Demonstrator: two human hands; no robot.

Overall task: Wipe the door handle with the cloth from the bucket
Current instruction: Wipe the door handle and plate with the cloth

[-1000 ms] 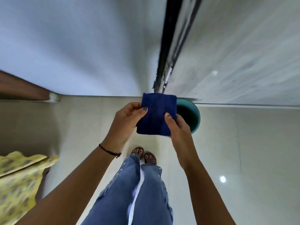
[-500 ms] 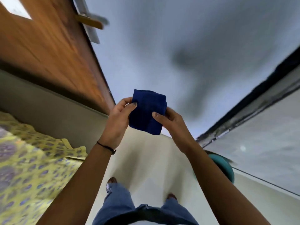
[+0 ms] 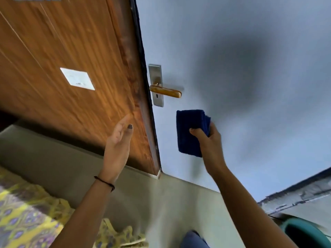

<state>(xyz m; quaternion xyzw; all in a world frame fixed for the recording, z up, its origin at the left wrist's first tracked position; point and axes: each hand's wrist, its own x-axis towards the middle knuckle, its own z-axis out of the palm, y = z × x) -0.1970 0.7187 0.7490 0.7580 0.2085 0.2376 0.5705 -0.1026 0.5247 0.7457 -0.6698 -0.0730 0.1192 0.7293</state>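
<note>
Right hand [image 3: 209, 140] grips the folded blue cloth [image 3: 189, 131] just below the brass door handle [image 3: 165, 91], not touching it; left hand [image 3: 118, 142] hangs open, empty.

The right hand [image 3: 207, 140] was raised on an outstretched arm, fingers and thumb closed in a grip. The left hand [image 3: 118, 140] was lifted beside it, open and empty, fingers extended upward, palm facing right.

A pale tiled floor [image 3: 161, 208] carries the things. At its near right edge stands a teal bucket [image 3: 304, 233]. Yellow patterned fabric [image 3: 26, 217] lies near left.
</note>
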